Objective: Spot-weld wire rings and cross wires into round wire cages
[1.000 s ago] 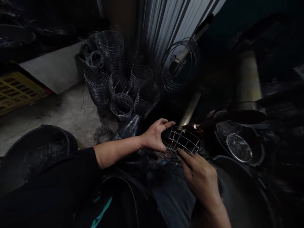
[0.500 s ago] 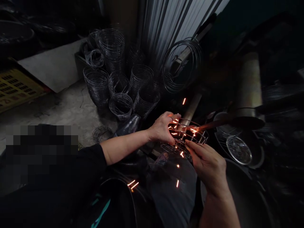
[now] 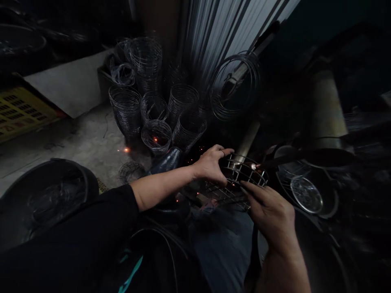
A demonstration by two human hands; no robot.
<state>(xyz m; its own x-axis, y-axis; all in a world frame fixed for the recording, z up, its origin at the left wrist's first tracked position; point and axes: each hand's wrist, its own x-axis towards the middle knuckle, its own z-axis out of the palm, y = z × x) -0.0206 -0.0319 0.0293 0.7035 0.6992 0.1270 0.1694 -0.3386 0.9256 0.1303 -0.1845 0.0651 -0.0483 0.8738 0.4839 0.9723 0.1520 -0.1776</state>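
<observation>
A round wire basket frame point(image 3: 241, 179) is held between both hands over my lap. My left hand point(image 3: 210, 165) grips its left rim, fingers curled over the top ring. My right hand point(image 3: 269, 209) holds the near right edge, fingers pinched on the wires. A dark welding electrode arm point(image 3: 275, 160) comes in from the right and its glowing tip touches the top of the frame. Faint sparks lie on the floor to the left.
Stacks of finished wire baskets point(image 3: 152, 106) stand on the concrete floor behind. A coil of wire point(image 3: 235, 83) hangs at the back. A black tub point(image 3: 45, 195) sits at my left; a round wire guard with a shiny disc point(image 3: 305, 193) lies at right. A yellow crate point(image 3: 21, 114) lies far left.
A burst of sparks flew off the frame half a second ago and has died down to a small glow at the electrode tip. Both hands kept their hold; the frame shifted slightly.
</observation>
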